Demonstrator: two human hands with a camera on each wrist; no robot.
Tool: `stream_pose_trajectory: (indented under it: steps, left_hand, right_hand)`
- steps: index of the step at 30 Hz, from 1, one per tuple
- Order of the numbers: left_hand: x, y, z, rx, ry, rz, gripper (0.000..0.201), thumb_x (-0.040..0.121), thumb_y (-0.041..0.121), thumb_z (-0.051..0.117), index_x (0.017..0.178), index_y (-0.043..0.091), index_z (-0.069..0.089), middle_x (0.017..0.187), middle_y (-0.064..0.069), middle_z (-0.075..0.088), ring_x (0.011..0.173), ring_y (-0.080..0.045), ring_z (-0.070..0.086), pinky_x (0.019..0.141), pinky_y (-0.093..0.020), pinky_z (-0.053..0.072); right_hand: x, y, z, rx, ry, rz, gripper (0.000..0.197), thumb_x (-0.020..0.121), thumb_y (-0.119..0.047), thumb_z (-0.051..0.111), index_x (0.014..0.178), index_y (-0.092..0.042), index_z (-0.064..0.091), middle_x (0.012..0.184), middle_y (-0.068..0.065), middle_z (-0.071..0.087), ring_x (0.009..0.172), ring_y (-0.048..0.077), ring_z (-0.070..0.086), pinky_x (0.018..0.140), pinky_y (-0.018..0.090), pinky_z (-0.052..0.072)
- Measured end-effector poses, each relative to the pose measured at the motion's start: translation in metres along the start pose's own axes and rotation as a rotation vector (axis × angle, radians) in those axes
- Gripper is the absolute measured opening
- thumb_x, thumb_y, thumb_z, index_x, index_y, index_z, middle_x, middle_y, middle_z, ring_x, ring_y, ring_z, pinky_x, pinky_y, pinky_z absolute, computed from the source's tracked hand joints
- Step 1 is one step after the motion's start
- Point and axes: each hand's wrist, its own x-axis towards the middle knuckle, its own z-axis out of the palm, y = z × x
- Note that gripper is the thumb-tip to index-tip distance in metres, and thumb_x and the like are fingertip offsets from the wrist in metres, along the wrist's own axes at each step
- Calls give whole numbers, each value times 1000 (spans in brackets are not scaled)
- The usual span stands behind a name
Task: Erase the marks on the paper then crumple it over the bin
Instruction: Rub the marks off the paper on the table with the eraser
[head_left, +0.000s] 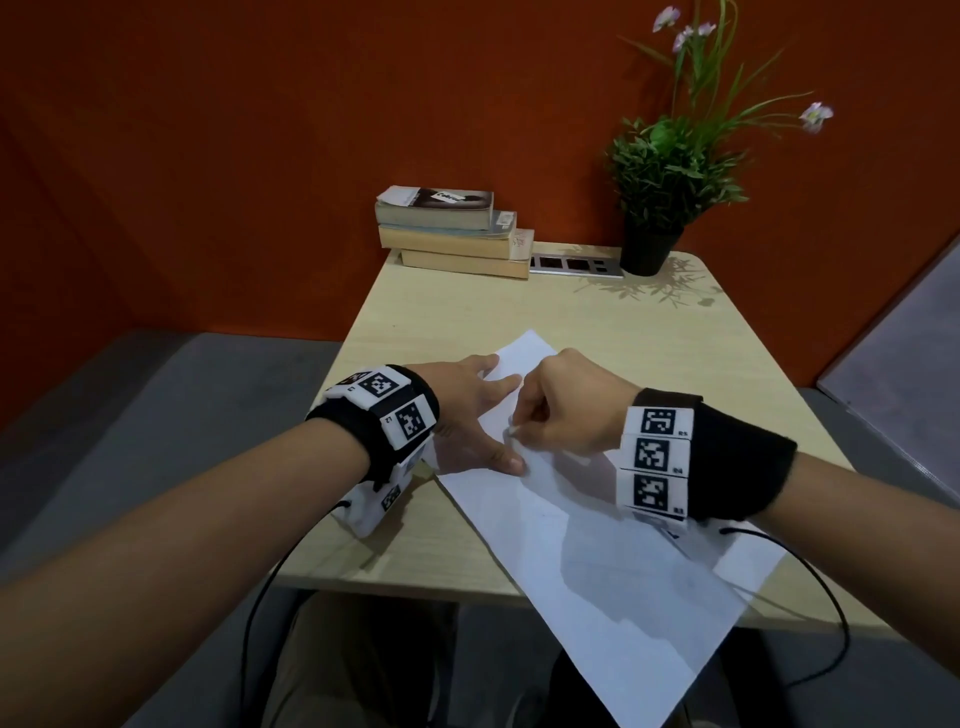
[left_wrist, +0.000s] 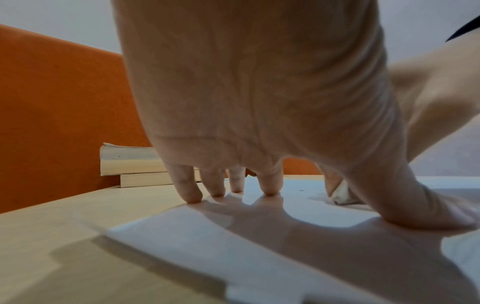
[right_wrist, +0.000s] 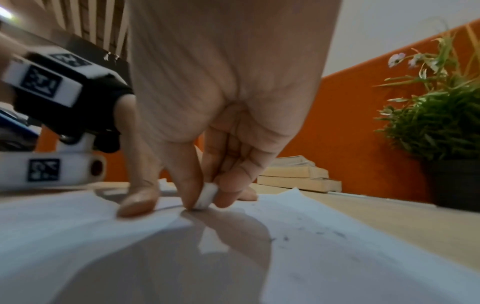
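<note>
A white sheet of paper (head_left: 587, 561) lies slantwise on the light wooden table (head_left: 597, 312), its near corner hanging over the front edge. My left hand (head_left: 467, 410) lies flat on the sheet's far left part, fingers spread and thumb pressed down. My right hand (head_left: 561, 410) pinches a small white eraser (right_wrist: 206, 195) between thumb and fingers, its end touching the paper (right_wrist: 337, 257). The eraser (left_wrist: 341, 194) also shows past my left thumb. Faint grey crumbs and smudges (right_wrist: 311, 233) dot the sheet. No bin is in view.
A stack of three books (head_left: 452, 234) sits at the table's far edge against the orange wall. Beside it are a metal socket strip (head_left: 574, 265) and a potted plant (head_left: 660, 208). My legs show below the table's front edge.
</note>
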Motion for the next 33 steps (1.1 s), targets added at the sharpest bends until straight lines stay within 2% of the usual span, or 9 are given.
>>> stream_pose_trajectory:
  steps: [7,9,12,14,17,20,26,30,33]
  left_hand:
    - [2,-2,1,-3,-12,3,121,69,87,58,158,40,-8,165,10,-22,154,-16,2,122,-44,21]
    - [1,-1,1,2,-10,6,119,71,86,58,159,40,-7,165,10,-22,154,-17,4,121,-44,23]
    - [2,-1,1,4,-7,11,119,70,86,58,159,39,-6,165,10,-22,154,-18,5,120,-44,24]
    - [5,-4,2,6,-11,12,120,69,88,57,159,40,-7,165,11,-23,154,-17,5,120,-45,24]
    - [7,-5,3,4,-19,4,122,67,89,57,157,42,-10,164,12,-24,154,-16,4,121,-46,24]
    - [9,-6,4,0,-15,0,123,66,91,57,157,43,-11,164,12,-25,154,-16,2,121,-47,22]
    - [17,-13,8,-16,-17,30,131,53,100,52,155,47,-11,163,12,-26,154,-18,1,119,-49,25]
    - [17,-13,8,-20,-19,22,129,59,97,53,156,43,-12,163,13,-26,154,-16,1,121,-48,23]
    - [14,-12,7,-24,-18,18,126,62,94,55,157,43,-11,163,14,-26,154,-16,0,121,-47,21]
  right_hand:
    - [30,18,-5,-35,173,131,8,78,-17,68,77,-17,76,74,-4,67,70,18,67,70,37,61]
    - [23,12,-1,-21,131,97,10,79,-16,68,79,-16,78,75,-5,69,69,14,67,68,32,60]
    - [7,0,2,-10,21,18,9,79,-16,71,82,-16,79,67,-13,66,62,-1,60,57,11,45]
    - [10,3,0,-27,28,13,8,80,-19,72,83,-17,79,68,-14,66,60,-3,59,54,7,41]
    - [26,15,-6,-44,124,100,7,78,-20,71,78,-17,78,72,-7,70,63,10,65,61,26,58]
    - [33,18,-5,-67,152,136,9,77,-16,69,76,-18,77,73,-4,69,69,18,68,69,36,62]
    - [8,4,1,-20,34,27,8,79,-19,71,79,-18,79,73,-10,71,64,1,63,59,13,48]
    - [31,22,-8,-51,127,131,9,77,-18,69,76,-19,78,73,-5,71,69,15,68,69,33,61]
    - [40,26,-10,-68,144,160,10,78,-17,68,79,-18,77,78,-3,71,74,19,69,74,37,61]
